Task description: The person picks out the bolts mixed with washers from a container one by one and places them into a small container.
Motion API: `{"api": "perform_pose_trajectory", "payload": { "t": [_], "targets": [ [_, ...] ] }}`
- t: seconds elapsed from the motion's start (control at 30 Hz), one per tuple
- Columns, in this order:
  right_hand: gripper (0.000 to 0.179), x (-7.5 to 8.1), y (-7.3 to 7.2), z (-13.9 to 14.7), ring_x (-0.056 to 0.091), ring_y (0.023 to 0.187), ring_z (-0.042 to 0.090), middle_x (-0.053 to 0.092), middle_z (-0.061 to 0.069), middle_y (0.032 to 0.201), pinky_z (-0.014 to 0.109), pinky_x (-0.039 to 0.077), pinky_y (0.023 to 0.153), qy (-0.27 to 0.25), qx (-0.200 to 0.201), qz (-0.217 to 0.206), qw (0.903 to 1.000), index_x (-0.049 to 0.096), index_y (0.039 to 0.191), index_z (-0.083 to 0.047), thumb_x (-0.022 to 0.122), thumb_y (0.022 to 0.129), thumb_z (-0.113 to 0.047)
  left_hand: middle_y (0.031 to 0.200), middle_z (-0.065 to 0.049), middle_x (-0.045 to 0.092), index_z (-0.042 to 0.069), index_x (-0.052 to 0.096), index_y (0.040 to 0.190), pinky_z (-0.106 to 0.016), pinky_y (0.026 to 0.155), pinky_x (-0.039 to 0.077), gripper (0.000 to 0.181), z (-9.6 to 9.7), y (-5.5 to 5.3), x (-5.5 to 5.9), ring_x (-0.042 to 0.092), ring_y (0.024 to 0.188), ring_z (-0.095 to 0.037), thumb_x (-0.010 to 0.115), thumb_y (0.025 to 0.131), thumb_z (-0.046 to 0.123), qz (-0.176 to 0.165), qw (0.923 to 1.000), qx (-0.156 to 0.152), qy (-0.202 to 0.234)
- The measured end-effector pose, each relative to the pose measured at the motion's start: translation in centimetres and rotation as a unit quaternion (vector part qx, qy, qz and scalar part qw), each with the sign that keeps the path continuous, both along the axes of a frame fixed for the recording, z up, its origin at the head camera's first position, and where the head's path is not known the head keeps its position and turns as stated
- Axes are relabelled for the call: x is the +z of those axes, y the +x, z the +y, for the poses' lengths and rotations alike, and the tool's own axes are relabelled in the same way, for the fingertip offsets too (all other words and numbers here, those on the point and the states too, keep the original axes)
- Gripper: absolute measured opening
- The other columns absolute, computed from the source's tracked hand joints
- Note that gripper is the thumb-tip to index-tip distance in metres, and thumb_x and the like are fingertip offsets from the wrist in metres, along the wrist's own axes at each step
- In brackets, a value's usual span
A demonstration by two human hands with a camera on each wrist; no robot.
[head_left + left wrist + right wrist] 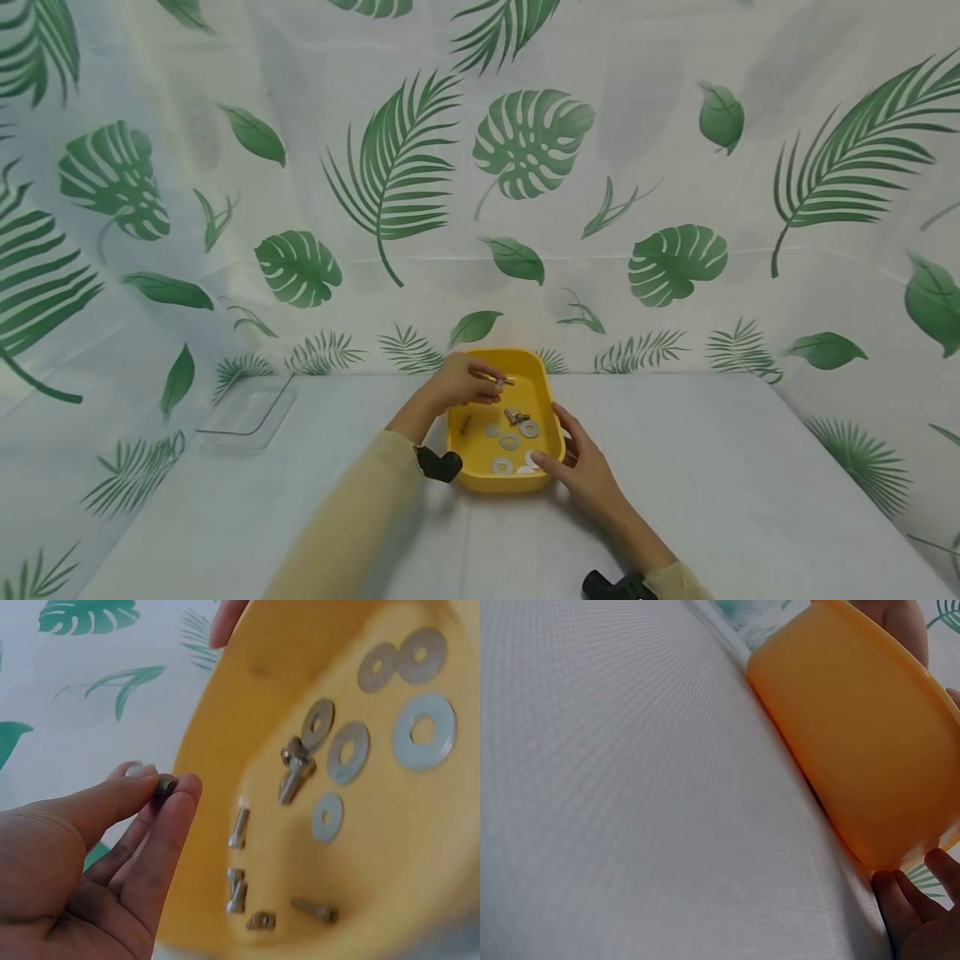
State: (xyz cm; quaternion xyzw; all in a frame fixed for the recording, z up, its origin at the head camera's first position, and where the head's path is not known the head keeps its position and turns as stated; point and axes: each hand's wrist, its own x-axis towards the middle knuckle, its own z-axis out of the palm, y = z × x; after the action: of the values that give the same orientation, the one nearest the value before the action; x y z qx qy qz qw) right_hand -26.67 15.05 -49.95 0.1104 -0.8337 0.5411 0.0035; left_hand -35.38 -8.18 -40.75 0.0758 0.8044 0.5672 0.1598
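Note:
A yellow plastic tray (483, 483) stands on the white table; in the left wrist view its inside appears tilted. My left hand (459, 382) is over the tray's far left part, pinching a small metal screw (166, 787) between thumb and fingertips. Much of that screw is hidden by the fingers in the left wrist view. At the tray's near right corner my right hand (585, 462) grips the rim, thumb over the edge and fingers outside. Several flat washers (424, 732) lie in the tray, with loose screws (238, 828) and a small cluster of fasteners (515, 415).
A clear plastic container or lid (247, 417) lies at the table's far left. Behind the table (712, 467) hangs a white sheet with green leaf prints (536, 142). Black straps (437, 464) are on both wrists.

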Motion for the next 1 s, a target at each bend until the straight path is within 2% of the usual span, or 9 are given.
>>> {"api": "perform_pose_trajectory", "payload": {
  "t": [0.2, 0.33, 0.43, 0.53, 0.8, 1.0],
  "targets": [
    [0.084, -0.1, -0.2, 0.0, 0.056, 0.134, 0.036, 0.036, 0.015, 0.162, 0.047, 0.052, 0.107, 0.003, -0.002, -0.002, 1.0, 0.027, 0.16, -0.027, 0.074, 0.091, -0.035, 0.115, -0.026, 0.073, -0.001, 0.072, 0.118, -0.046, 0.094, 0.058, 0.025, -2.2, 0.7, 0.7, 0.077, 0.086, -0.017, 0.069, 0.094, 0.006, 0.003, 0.9996, 0.002, -0.026],
    [0.084, -0.3, -0.2, 0.0, 0.056, 0.134, 0.035, 0.036, 0.014, 0.163, 0.047, 0.051, 0.107, 0.004, -0.002, -0.004, 1.0, 0.026, 0.16, -0.028, 0.074, 0.091, -0.035, 0.111, -0.022, 0.075, 0.0, 0.073, 0.118, -0.045, 0.093, 0.059, 0.025, -3.8, 1.3, 1.2, 0.077, 0.092, -0.023, 0.07, 0.093, 0.006, 0.005, 0.9995, 0.014, -0.028],
    [0.084, -0.4, -0.3, 0.0, 0.056, 0.133, 0.035, 0.035, 0.014, 0.163, 0.048, 0.051, 0.107, 0.008, -0.004, -0.002, 1.0, 0.026, 0.16, -0.028, 0.074, 0.091, -0.036, 0.108, -0.017, 0.077, 0.002, 0.074, 0.117, -0.039, 0.088, 0.062, 0.025, -5.0, 1.7, 1.7, 0.077, 0.092, -0.024, 0.072, 0.092, 0.007, 0.007, 0.9993, 0.025, -0.029],
    [0.084, -0.5, -0.3, -0.1, 0.057, 0.132, 0.034, 0.036, 0.014, 0.162, 0.048, 0.051, 0.107, 0.008, -0.008, -0.003, 0.9999, 0.026, 0.16, -0.027, 0.074, 0.091, -0.037, 0.108, -0.015, 0.077, 0.003, 0.073, 0.119, -0.034, 0.083, 0.063, 0.027, -6.4, 2.0, 2.1, 0.077, 0.089, -0.02, 0.073, 0.092, 0.009, 0.017, 0.9983, 0.037, -0.042],
    [0.084, -0.4, -0.3, -0.1, 0.057, 0.134, 0.033, 0.034, 0.01, 0.165, 0.046, 0.052, 0.107, 0.015, -0.007, -0.011, 0.9998, 0.025, 0.16, -0.028, 0.073, 0.092, -0.04, 0.114, -0.019, 0.074, 0.005, 0.072, 0.121, -0.03, 0.081, 0.063, 0.029, -11.0, 2.5, 2.6, 0.076, 0.09, -0.018, 0.073, 0.093, 0.011, 0.017, 0.9949, 0.078, -0.061],
    [0.084, -0.3, -0.3, -0.2, 0.058, 0.132, 0.034, 0.032, 0.011, 0.165, 0.045, 0.053, 0.105, 0.015, -0.001, -0.002, 0.9999, 0.025, 0.161, -0.026, 0.073, 0.092, -0.037, 0.118, -0.023, 0.073, -0.002, 0.068, 0.125, -0.03, 0.083, 0.063, 0.032, -14.9, 3.2, 2.7, 0.076, 0.089, -0.014, 0.07, 0.094, 0.008, 0.024, 0.9926, 0.106, -0.054]
  ]
}}
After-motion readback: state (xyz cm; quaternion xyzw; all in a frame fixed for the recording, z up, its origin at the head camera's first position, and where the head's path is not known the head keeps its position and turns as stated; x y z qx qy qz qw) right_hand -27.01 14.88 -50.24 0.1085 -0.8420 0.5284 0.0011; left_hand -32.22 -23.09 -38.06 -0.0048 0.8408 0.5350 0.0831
